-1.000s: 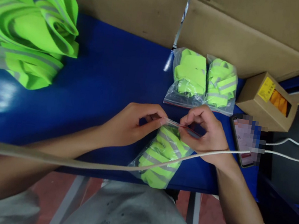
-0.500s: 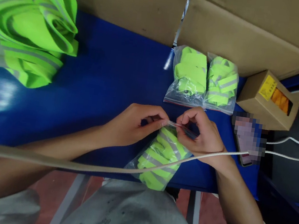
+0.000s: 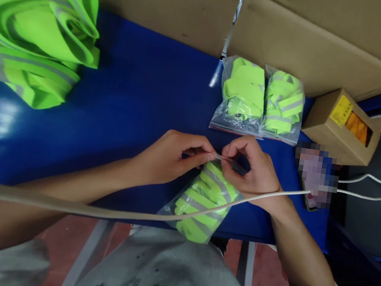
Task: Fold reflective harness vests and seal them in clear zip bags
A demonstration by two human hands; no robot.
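Observation:
A clear zip bag (image 3: 205,202) with a neon-yellow, grey-striped reflective strap folded inside lies at the table's front edge, its lower end sticking out over it. My left hand (image 3: 170,156) pinches the bag's top strip between thumb and forefinger. Close by on the same strip, my right hand (image 3: 253,169) is closed in a pinch too, its fingertips a short gap from the left ones. Beyond my hands lie two more zip bags of reflective strap, the left bag (image 3: 242,96) and the right bag (image 3: 284,104), side by side.
Loose reflective straps (image 3: 39,29) are heaped at the far left of the blue table (image 3: 142,83). To the right stand a cardboard box (image 3: 343,127) and a phone (image 3: 315,181), its screen blurred. A white cable (image 3: 257,198) crosses the view before my forearms.
My right hand has shifted slightly left along the bag's top strip, nearer my left fingertips. The left hand keeps its pinch almost in place.

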